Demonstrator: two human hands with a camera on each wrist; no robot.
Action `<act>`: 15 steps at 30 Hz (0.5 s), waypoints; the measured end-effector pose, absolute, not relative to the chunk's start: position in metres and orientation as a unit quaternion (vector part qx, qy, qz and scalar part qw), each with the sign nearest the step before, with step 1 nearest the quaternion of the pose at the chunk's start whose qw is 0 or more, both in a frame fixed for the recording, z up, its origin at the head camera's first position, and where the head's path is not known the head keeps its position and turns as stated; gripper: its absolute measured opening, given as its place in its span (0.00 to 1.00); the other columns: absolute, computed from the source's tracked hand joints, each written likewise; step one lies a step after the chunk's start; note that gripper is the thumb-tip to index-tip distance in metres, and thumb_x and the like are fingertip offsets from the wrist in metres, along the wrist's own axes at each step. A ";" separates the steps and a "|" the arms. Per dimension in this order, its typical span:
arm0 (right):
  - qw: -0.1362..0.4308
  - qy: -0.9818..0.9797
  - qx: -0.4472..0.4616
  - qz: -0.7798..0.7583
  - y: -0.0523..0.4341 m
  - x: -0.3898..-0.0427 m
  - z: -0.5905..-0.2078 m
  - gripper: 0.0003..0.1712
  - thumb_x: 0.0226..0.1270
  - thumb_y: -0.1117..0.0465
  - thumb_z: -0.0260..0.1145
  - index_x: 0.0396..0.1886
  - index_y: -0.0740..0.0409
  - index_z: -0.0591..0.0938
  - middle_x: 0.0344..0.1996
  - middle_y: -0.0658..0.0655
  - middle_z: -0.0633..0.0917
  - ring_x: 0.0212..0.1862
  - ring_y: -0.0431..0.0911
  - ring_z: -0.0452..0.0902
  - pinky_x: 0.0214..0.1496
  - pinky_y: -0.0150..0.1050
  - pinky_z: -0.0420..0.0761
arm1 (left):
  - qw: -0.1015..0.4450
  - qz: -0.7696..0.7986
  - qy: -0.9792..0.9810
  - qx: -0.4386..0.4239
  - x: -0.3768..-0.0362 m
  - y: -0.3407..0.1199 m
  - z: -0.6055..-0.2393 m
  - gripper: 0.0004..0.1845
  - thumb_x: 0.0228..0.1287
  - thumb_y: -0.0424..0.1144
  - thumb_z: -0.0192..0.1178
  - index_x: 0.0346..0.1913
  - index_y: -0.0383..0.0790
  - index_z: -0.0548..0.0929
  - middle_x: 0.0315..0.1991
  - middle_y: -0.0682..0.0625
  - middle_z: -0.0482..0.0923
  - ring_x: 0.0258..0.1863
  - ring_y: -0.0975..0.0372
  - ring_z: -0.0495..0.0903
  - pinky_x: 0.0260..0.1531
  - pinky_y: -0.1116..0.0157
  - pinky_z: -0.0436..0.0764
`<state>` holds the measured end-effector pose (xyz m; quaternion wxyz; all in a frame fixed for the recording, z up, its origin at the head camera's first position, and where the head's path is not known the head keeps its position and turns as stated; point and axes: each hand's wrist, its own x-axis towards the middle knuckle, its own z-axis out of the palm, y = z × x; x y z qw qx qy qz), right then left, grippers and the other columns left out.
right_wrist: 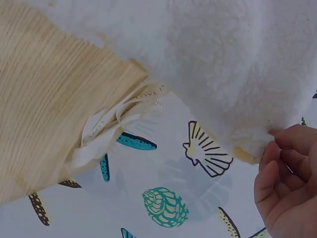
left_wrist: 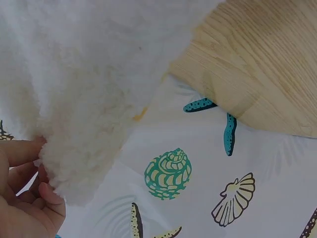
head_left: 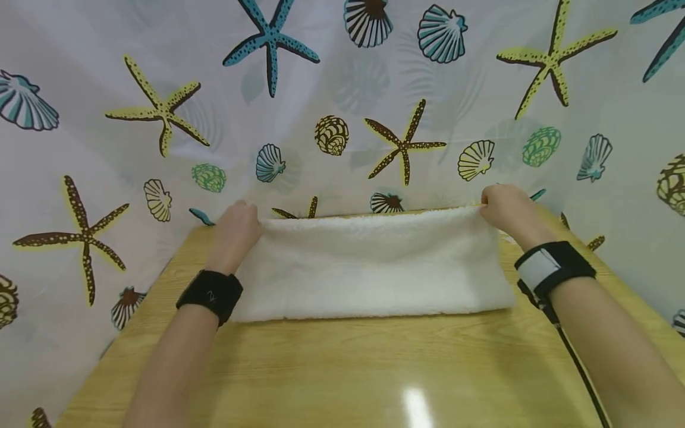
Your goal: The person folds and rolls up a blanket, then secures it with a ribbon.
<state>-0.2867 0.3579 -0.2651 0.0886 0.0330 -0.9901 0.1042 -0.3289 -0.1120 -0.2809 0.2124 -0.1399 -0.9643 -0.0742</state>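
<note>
A white, fluffy cloth point(head_left: 374, 267) stretches between both hands across the far part of the table, its top edge raised and its near edge low over the wood. My left hand point(head_left: 235, 229) grips its far left corner. In the left wrist view, the thumb and fingers of the left hand point(left_wrist: 27, 193) pinch the fleecy pile. At the far right corner my right hand point(head_left: 508, 211) holds the other end. The right wrist view has the right hand point(right_wrist: 290, 173) pinching a corner where a yellowish edge shows. What lies behind the cloth is hidden in the head view.
The wooden table point(head_left: 332, 368) reaches toward me. A curtain point(head_left: 321, 77) printed with starfish and shells hangs behind it and along both sides. A crumpled pale ribbon point(right_wrist: 106, 126) with lettering lies at the table's edge, partly beneath the cloth. A cable runs along my right forearm.
</note>
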 end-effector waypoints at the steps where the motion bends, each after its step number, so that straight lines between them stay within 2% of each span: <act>1: 0.094 -0.989 0.028 0.107 0.358 -0.291 -0.267 0.11 0.55 0.72 0.53 0.35 0.76 0.78 0.34 0.72 0.79 0.36 0.63 0.75 0.39 0.55 0.73 | 0.207 -0.076 -0.967 -0.132 -0.334 -0.110 -0.281 0.07 0.53 0.24 0.54 0.20 0.28 0.75 0.25 0.36 0.71 0.24 0.47 0.73 0.23 0.54 0.72; 8: 0.112 -0.989 0.003 0.096 0.358 -0.309 -0.286 0.11 0.56 0.73 0.52 0.34 0.73 0.79 0.34 0.70 0.81 0.35 0.63 0.76 0.38 0.54 0.75 | 0.174 -0.070 -0.979 -0.085 -0.353 -0.098 -0.293 0.07 0.57 0.27 0.57 0.24 0.27 0.76 0.30 0.34 0.72 0.28 0.44 0.77 0.25 0.52 0.77; 15: 0.132 -0.979 -0.020 0.154 0.359 -0.313 -0.304 0.11 0.60 0.71 0.54 0.38 0.75 0.78 0.38 0.72 0.80 0.39 0.63 0.76 0.40 0.56 0.74 | 0.201 -0.045 -0.976 -0.075 -0.360 -0.093 -0.310 0.08 0.57 0.26 0.52 0.24 0.26 0.77 0.29 0.33 0.73 0.27 0.42 0.77 0.23 0.52 0.77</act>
